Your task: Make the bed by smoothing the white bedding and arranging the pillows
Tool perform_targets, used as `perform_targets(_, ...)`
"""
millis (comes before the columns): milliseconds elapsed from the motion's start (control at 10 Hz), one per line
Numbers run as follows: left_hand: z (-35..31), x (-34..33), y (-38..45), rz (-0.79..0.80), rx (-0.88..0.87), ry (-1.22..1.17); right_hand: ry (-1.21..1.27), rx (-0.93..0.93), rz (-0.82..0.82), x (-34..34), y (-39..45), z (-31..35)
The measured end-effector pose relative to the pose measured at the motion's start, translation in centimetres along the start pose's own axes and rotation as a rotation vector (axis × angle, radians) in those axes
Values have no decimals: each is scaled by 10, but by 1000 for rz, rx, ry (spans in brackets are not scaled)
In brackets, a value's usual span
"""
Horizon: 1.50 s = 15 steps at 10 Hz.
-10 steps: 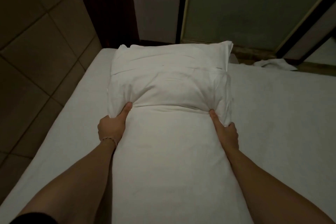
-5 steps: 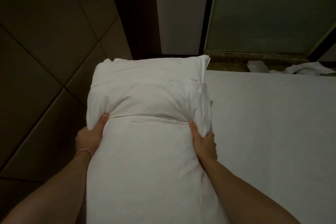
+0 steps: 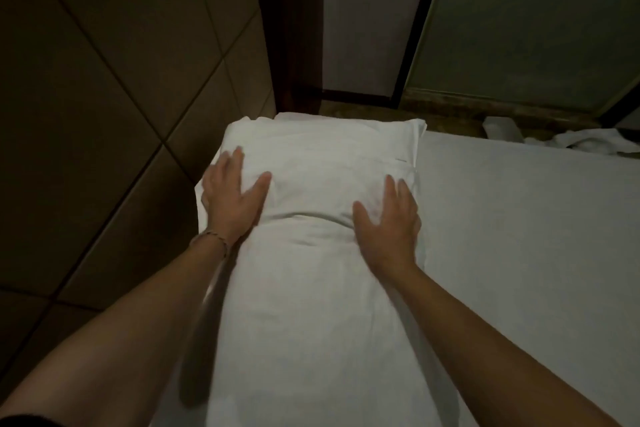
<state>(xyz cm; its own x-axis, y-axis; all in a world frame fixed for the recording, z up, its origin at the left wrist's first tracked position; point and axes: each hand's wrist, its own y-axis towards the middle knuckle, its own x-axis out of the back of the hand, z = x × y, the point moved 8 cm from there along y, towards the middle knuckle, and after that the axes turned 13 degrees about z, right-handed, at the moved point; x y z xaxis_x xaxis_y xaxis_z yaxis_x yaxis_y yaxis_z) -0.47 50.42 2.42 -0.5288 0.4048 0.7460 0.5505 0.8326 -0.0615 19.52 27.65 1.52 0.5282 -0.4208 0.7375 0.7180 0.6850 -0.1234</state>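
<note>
White cotton fills the middle of my remote view: a pillow lies lengthwise at the left edge of the bed, close against the dark padded headboard panels, and both hands have changed their hold on it. A second ago the left hand and the right hand gripped bunched fabric at the pillow's sides, thumbs hooked over the case edge; half a second ago they carried it toward the panels. Now both lie flat on top, fingers straight and slightly spread, palms pressing into the cloth, holding nothing. I judge that the pillow has been set in its place and the step has turned from carrying to patting and smoothing. Its case looks soft and thin, with a folded hem band across the far end and a shallow curved crease between the two thumbs; the filling gives under the palms, so the surface dips around each hand. Beside it, the white sheet stretches flat and almost unwrinkled to the right. A thin bracelet circles the left wrist. Beyond the mattress, crumpled white cloth sits near a frosted glass panel in a dark frame. Whether another pillow waits out of view, I cannot tell.
</note>
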Motion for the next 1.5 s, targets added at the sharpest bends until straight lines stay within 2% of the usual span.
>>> perform_targets(100,-40,-25,6,123,-122,220,-290,246,114,-27,-13,70)
perform_targets(200,-43,-42,10,186,-101,394,-480,308,166,-61,-25,78)
perform_targets(300,-28,-49,19,245,-48,494,-531,226,176,-71,-21,51)
perform_targets(500,-23,-69,26,276,18,558,-540,155,261,-78,-12,28)
perform_targets(700,-33,-72,-29,278,1,479,-532,134,347,-72,-11,24)
perform_targets(800,-42,-63,-73,292,6,447,-507,115,333,-65,-31,35)
perform_targets(900,-53,-50,-119,236,-12,376,-449,131,304,-60,-72,46)
perform_targets(1000,-52,-53,-162,199,-49,459,-427,199,302,-63,-118,41)
perform_targets(1100,-34,-64,-183,247,24,549,-481,175,345,-64,-143,9)
perform_targets(1200,-38,-70,-194,272,55,533,-472,77,430,-52,-155,-13)
perform_targets(1300,-46,-70,-208,312,89,414,-429,21,521,-31,-165,-10)
perform_targets(1400,-77,-57,-230,307,52,280,-408,71,553,-5,-181,1)
perform_targets(1500,-109,-30,-259,312,105,-197,-279,130,544,31,-200,13)
